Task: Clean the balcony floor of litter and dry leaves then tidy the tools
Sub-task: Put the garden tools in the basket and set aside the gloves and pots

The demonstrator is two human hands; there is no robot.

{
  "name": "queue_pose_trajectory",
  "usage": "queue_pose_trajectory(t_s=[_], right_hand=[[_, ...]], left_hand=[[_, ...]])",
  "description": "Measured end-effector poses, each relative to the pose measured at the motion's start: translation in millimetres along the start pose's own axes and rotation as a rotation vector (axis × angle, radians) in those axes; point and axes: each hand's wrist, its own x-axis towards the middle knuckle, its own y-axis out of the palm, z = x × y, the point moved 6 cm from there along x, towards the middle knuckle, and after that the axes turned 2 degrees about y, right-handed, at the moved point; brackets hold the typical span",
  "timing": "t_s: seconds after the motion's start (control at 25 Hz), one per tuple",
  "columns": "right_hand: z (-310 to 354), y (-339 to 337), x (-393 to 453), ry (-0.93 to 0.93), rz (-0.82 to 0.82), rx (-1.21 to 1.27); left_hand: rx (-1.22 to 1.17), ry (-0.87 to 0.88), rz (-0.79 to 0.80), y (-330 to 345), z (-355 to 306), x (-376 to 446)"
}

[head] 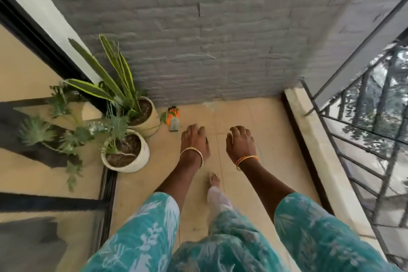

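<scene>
I look down at a narrow balcony with a tan tiled floor (271, 130). My left hand (194, 141) and my right hand (240, 144) hang out in front of me above the tiles, fingers loosely curled, holding nothing. An orange and grey piece of litter (173, 118) with a bit of green on it lies on the floor at the foot of the grey brick wall, just beyond and left of my left hand. My bare foot (214, 180) stands on the tiles below my hands.
Two potted plants stand in the left corner: a striped-leaf one (144, 115) against the wall and a white pot (130, 157) nearer me. A glass sliding door (44, 161) runs along the left. A raised ledge (309, 139) and metal railing (362, 139) bound the right side.
</scene>
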Motion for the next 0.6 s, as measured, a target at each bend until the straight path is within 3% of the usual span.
queue_pose_trajectory(t_s=[0.28,0.6], right_hand=[[60.5,21.2,169.8,-0.055,0.079,-0.01],[122.3,90.5,286.0,-0.085,0.171,-0.012]], left_hand=[[0.038,-0.087,0.034,-32.4,64.3,163.4],[-0.061,-0.287,0.089,-25.4,183.8,275.8]])
